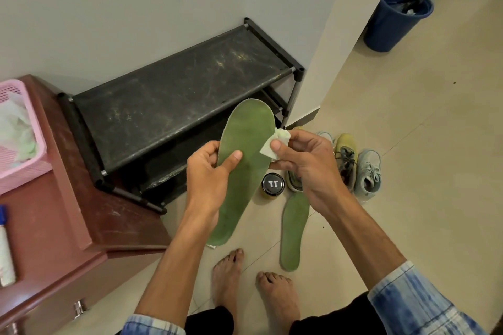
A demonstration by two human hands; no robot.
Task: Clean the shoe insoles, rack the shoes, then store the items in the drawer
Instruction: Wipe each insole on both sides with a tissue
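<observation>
Insole [246, 166], wipe [278, 142] held | floor [422, 158]: second insole [294, 231], tin [273, 184], shoes [346, 163] | rack [177, 95] behind

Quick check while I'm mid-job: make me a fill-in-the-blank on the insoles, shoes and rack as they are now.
1. The left hand grips one green insole and the right hand pinches a wipe against it; the second insole lies on the ____.
2. The shoes stand beside the shoe rack, whose top shelf holds ____ shoes.
3. The basket on the cabinet is ____ in colour.
Missing words: floor; no; pink.
</observation>
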